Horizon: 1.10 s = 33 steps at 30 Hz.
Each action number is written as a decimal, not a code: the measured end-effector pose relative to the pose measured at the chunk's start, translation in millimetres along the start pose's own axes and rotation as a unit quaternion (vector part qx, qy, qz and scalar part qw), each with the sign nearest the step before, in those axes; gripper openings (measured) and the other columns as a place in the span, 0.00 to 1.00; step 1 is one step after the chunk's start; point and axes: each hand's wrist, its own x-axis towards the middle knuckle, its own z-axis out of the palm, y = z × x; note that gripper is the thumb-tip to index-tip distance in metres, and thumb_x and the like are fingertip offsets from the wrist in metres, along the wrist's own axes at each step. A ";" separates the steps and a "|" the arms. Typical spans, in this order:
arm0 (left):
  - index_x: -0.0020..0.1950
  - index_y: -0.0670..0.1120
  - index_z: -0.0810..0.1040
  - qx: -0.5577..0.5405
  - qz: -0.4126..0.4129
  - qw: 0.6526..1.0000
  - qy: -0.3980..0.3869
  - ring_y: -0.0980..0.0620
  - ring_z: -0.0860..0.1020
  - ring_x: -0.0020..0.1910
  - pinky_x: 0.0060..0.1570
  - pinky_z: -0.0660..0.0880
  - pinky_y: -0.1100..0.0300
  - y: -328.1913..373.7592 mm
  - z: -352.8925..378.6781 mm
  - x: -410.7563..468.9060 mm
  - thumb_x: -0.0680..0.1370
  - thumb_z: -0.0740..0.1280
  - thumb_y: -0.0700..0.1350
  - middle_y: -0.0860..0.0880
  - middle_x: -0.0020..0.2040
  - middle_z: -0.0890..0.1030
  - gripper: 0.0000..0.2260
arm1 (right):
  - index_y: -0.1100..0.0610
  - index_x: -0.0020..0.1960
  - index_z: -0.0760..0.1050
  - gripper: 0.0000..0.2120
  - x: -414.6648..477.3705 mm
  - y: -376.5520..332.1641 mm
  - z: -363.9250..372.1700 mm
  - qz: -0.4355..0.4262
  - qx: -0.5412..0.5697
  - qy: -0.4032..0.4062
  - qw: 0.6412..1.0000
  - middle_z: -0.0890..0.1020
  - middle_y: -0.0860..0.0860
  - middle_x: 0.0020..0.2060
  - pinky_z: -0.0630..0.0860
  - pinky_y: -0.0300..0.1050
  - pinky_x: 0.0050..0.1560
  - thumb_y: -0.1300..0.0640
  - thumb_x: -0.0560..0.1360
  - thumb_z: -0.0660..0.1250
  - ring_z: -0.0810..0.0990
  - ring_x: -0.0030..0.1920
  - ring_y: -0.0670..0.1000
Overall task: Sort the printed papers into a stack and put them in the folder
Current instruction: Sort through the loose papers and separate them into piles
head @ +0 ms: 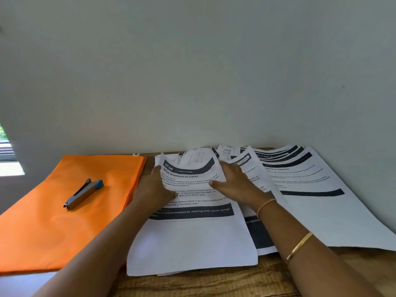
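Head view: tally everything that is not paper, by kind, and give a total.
Orange folder: 1
Stapler: 1
Hands: 2, the left hand and the right hand
Bangles: 2, both on the right arm
Total: 6
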 end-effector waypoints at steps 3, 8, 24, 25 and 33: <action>0.75 0.46 0.55 -0.009 0.000 1.000 -0.001 0.49 0.74 0.59 0.44 0.73 0.62 0.1 2.6 -0.8 0.74 0.71 0.46 0.48 0.68 0.70 0.35 | 0.52 0.77 0.46 0.37 -1.0 -0.2 -1.4 0.010 0.054 0.068 0.996 0.58 0.57 0.74 0.64 0.51 0.67 0.53 0.77 0.64 0.62 0.72 0.59; 0.75 0.46 0.54 -0.025 0.021 0.999 0.015 0.46 0.72 0.63 0.55 0.74 0.54 5.7 5.7 -3.4 0.72 0.73 0.46 0.47 0.69 0.69 0.38 | 0.52 0.77 0.36 0.43 -3.0 2.4 -1.2 0.063 0.037 0.034 0.997 0.65 0.61 0.69 0.73 0.48 0.58 0.61 0.76 0.63 0.74 0.61 0.59; 0.74 0.45 0.60 -0.101 0.011 0.994 -0.032 0.49 0.74 0.58 0.45 0.74 0.62 17.4 16.3 6.0 0.78 0.66 0.44 0.46 0.69 0.71 0.27 | 0.56 0.38 0.68 0.07 -12.5 61.6 -55.5 0.147 -0.014 0.168 0.975 0.77 0.57 0.43 0.75 0.52 0.54 0.64 0.74 0.59 0.77 0.48 0.60; 0.73 0.44 0.62 -0.092 0.001 0.994 -0.056 0.49 0.74 0.57 0.46 0.73 0.60 21.3 18.3 6.8 0.77 0.67 0.45 0.46 0.68 0.72 0.26 | 0.57 0.42 0.69 0.04 -12.3 63.4 -54.9 0.151 -0.012 0.160 0.975 0.77 0.58 0.46 0.74 0.51 0.55 0.64 0.74 0.59 0.76 0.49 0.59; 0.68 0.42 0.66 -0.096 -0.020 0.992 -0.078 0.48 0.74 0.55 0.52 0.74 0.57 40.0 27.2 9.9 0.75 0.71 0.45 0.44 0.65 0.73 0.25 | 0.59 0.54 0.71 0.12 -8.3 64.7 -47.6 0.104 0.118 0.140 0.978 0.76 0.55 0.46 0.68 0.37 0.35 0.70 0.74 0.56 0.72 0.39 0.49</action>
